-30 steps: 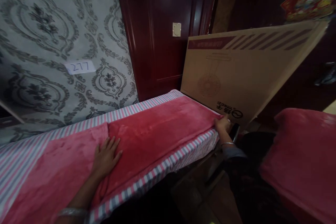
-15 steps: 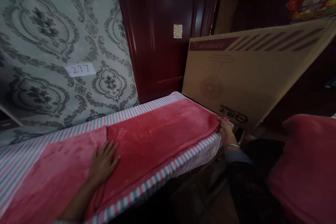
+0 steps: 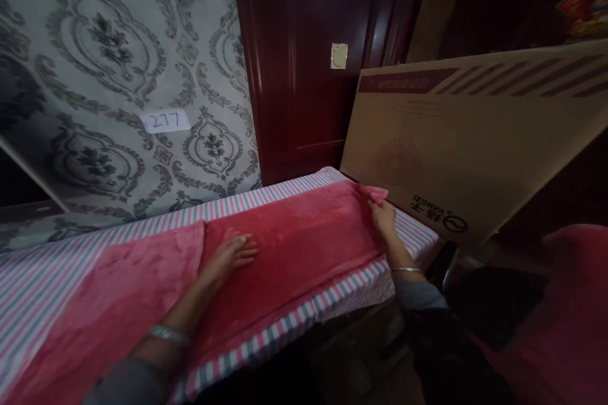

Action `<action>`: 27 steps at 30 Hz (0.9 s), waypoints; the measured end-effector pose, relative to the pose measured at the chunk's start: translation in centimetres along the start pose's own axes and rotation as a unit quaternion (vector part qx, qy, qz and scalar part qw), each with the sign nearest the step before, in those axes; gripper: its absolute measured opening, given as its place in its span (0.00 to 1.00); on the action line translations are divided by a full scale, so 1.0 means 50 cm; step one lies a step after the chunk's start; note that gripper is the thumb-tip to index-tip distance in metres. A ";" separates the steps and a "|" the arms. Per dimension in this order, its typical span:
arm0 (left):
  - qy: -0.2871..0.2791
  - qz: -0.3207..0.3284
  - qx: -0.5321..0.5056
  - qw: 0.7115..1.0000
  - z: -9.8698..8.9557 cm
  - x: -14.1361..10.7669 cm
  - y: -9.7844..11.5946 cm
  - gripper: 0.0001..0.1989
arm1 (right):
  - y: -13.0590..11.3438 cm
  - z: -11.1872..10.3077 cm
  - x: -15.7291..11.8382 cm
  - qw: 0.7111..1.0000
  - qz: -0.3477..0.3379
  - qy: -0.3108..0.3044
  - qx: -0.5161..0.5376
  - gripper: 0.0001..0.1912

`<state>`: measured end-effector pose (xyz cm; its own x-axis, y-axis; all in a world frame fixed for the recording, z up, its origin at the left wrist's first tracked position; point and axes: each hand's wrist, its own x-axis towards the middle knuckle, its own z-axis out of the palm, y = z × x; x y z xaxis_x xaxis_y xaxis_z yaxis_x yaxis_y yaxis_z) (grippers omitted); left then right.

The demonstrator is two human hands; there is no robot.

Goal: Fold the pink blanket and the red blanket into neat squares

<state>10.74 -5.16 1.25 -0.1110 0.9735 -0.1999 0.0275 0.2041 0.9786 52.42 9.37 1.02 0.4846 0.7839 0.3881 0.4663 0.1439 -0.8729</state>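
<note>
A long red plush cloth (image 3: 285, 247) lies flat on a striped cover (image 3: 266, 196), its left part (image 3: 147, 259) a lighter pink with a raised edge where it meets the darker part. At the cloth's far right end, my right hand (image 3: 382, 218) is closed on the edge, which is lifted and bunched, a pink tip sticking out past the fingers. My left hand (image 3: 232, 257) is above the middle of the cloth near that raised edge, fingers stretched out and holding nothing; whether it touches the cloth I cannot tell.
A large cardboard box (image 3: 475, 139) stands beyond the right end of the striped cover. Behind are a dark red door panel (image 3: 313, 101) and patterned wallpaper (image 3: 114, 44) with a paper label (image 3: 166, 120). Another pink plush item (image 3: 570, 304) is at the right.
My right hand has drawn the cloth's right end inward to the left, baring striped cover there. My left hand has moved right and off the raised edge. The view has shifted slightly left.
</note>
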 end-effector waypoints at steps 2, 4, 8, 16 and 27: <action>-0.036 -0.073 -0.138 0.987 0.038 0.025 0.017 0.17 | -0.039 0.030 -0.046 0.996 -0.049 -0.062 0.033 0.22; -0.049 -0.111 -0.209 0.970 0.068 0.046 0.025 0.14 | -0.068 0.044 -0.107 0.980 -0.119 -0.141 0.075 0.23; -0.049 -0.125 -0.256 0.957 0.105 0.075 0.023 0.15 | -0.083 0.031 -0.239 0.937 -0.206 -0.258 0.118 0.20; -0.026 -0.100 -0.282 0.954 0.154 0.128 0.018 0.19 | -0.065 0.005 -0.324 0.908 -0.188 -0.347 0.139 0.21; 0.096 0.051 -0.250 0.962 0.191 0.242 0.055 0.40 | -0.068 0.004 -0.375 0.866 -0.309 -0.365 0.149 0.27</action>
<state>18.97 8.16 1.04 -0.3152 0.9392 -0.1364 -0.4281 -0.0125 0.9036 41.60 -5.69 -3.36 -0.4363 0.6584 0.6134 0.2055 0.7366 -0.6444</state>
